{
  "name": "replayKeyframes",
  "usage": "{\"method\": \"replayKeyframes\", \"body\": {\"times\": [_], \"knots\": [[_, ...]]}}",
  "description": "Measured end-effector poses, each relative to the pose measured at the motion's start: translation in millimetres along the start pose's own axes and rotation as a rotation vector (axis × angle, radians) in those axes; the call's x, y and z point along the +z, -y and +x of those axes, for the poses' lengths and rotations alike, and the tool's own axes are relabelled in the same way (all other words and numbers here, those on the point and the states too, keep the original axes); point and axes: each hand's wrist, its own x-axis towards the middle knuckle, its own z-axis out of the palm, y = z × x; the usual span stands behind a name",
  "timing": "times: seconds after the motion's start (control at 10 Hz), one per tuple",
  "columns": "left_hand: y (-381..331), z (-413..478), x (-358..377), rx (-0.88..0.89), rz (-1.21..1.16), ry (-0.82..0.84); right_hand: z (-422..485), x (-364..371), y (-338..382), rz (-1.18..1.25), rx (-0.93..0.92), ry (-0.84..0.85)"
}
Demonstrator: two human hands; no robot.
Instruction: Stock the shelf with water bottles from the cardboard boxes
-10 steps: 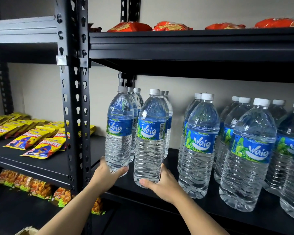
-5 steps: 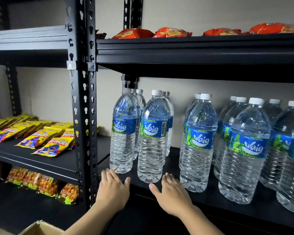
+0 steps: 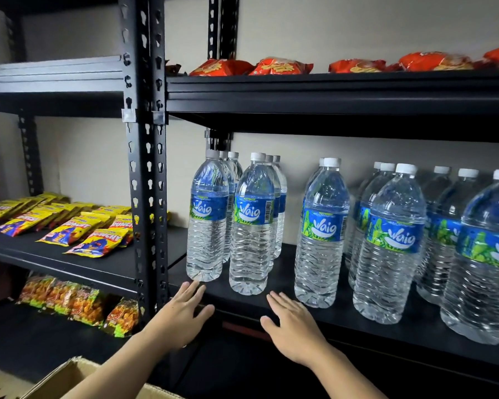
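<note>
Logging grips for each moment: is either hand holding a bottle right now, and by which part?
Nothing is held. The left hand and right hand are both open and empty, just short of the front bottles.

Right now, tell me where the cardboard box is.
In the head view the cardboard box sits at the bottom left corner, below the shelf holding the water bottles, directly under the left forearm.

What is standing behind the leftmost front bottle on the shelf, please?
Behind the leftmost bottle two more bottles stand in a row: their white caps and shoulders show. Their lower bodies and bases are covered by it, so anything further back cannot be seen.
</note>
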Motion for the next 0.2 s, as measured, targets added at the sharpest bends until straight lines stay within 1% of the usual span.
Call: {"method": "replayKeyframes", "body": {"times": [0.1, 0.2], "knots": [[-9, 0, 2, -0.070, -0.036, 0.029, -8, -2, 1, 0.026, 0.008, 0.012], [-20, -4, 2, -0.074, -0.030, 0.031, -17, -7, 5, 0.073, -0.001, 0.016]]}}
